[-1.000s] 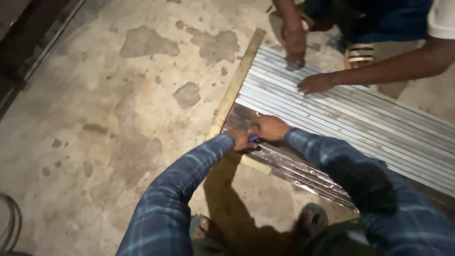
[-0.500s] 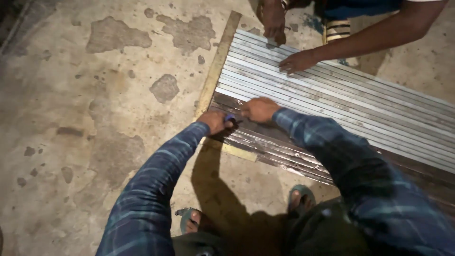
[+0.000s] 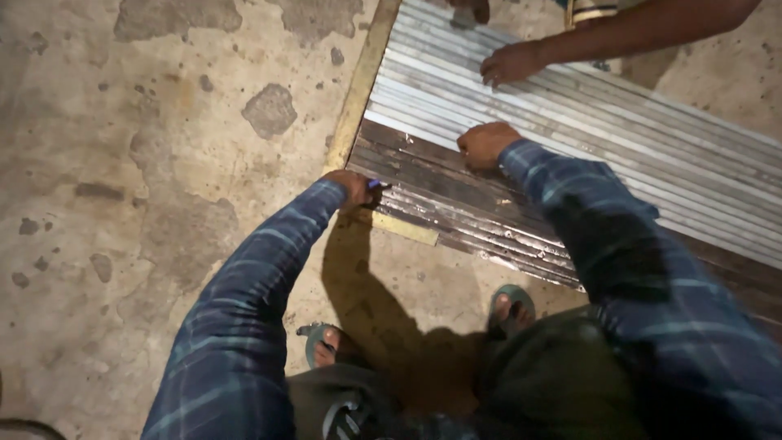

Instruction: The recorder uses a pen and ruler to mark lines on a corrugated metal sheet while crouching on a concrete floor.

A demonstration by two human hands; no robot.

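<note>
A row of long metal strips [image 3: 586, 122] lies side by side on the concrete floor, pale ones farther away and dark stained ones [image 3: 456, 195] nearer me. My left hand [image 3: 356, 187] is closed on a small blue pen [image 3: 375, 185] at the strips' near left corner, beside a yellowish wooden batten [image 3: 362, 81] along their ends. My right hand [image 3: 485, 144] rests palm down on the dark strips, holding nothing. Another person's hand [image 3: 509, 63] presses on the pale strips farther back.
Stained, patchy concrete floor [image 3: 163, 163] spreads to the left. My sandalled feet [image 3: 326, 342] stand just below the strips. The other person's arm and foot are at the top right. A second short batten [image 3: 399, 226] lies under the strips' near edge.
My view has shifted closer to the strips. My right hand has moved away from the left hand, farther up and right along the dark strips. The left hand stays at the corner.
</note>
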